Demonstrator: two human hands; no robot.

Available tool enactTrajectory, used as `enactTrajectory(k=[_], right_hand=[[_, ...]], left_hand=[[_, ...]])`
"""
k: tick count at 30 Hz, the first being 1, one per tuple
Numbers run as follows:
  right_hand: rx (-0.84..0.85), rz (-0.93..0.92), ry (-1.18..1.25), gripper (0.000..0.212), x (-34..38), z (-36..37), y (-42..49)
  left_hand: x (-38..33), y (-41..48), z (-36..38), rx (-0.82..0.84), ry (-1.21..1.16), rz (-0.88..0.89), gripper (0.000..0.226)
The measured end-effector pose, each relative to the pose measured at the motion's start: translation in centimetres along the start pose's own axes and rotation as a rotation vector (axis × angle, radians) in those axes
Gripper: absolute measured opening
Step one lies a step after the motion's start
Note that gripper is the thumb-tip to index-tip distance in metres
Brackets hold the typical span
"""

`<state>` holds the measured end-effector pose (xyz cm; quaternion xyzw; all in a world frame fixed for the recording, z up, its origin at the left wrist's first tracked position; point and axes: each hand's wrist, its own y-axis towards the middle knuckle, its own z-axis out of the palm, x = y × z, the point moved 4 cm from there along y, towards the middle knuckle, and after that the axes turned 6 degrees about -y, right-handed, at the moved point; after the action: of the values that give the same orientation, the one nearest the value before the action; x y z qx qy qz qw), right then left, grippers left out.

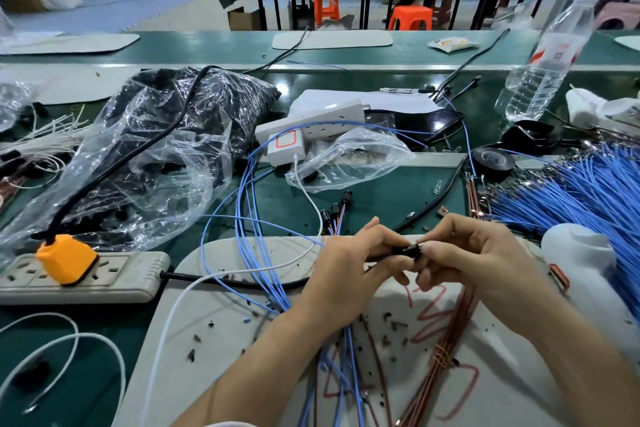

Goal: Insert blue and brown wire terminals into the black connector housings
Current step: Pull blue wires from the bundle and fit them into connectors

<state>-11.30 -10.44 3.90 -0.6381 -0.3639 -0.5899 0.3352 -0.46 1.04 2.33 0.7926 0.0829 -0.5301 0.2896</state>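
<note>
Both hands meet over the white work mat (221, 315), around a small black connector housing (410, 250). My left hand (353, 267) grips it from the left, and my right hand (474, 260) pinches it from the right with thumb and fingers. Loose blue wires (249, 253) loop out from under my left wrist. A tied bundle of brown wires (446, 343) lies on the mat below my right hand. Three finished black housings (334, 210) with wires lie just beyond my hands. A thick heap of blue wires (588, 198) fills the right side.
A power strip with an orange plug (67, 262) lies at left, with a black cable and a white cable (166, 322) crossing the mat. A plastic bag of black parts (166, 135), a small clear bag (349, 156), black tape (493, 159) and a water bottle (547, 62) stand behind.
</note>
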Motion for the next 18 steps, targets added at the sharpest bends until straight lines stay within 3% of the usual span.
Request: enactTrajectory(k=[6, 9, 18], right_hand=[[0.133, 0.097, 0.115, 0.007, -0.6, 0.0, 0.2], [0.15, 0.106, 0.119, 0.007, -0.8, 0.0, 0.1], [0.094, 0.092, 0.219, 0.007, -1.7, 0.6, 0.9]], left_hand=[[0.5, -0.2, 0.1, 0.047, -0.114, -0.068, 0.008], [0.4, -0.1, 0.2, 0.06, -0.141, -0.082, 0.018], [0.8, 0.4, 0.3, 0.019, -0.286, -0.095, 0.011]])
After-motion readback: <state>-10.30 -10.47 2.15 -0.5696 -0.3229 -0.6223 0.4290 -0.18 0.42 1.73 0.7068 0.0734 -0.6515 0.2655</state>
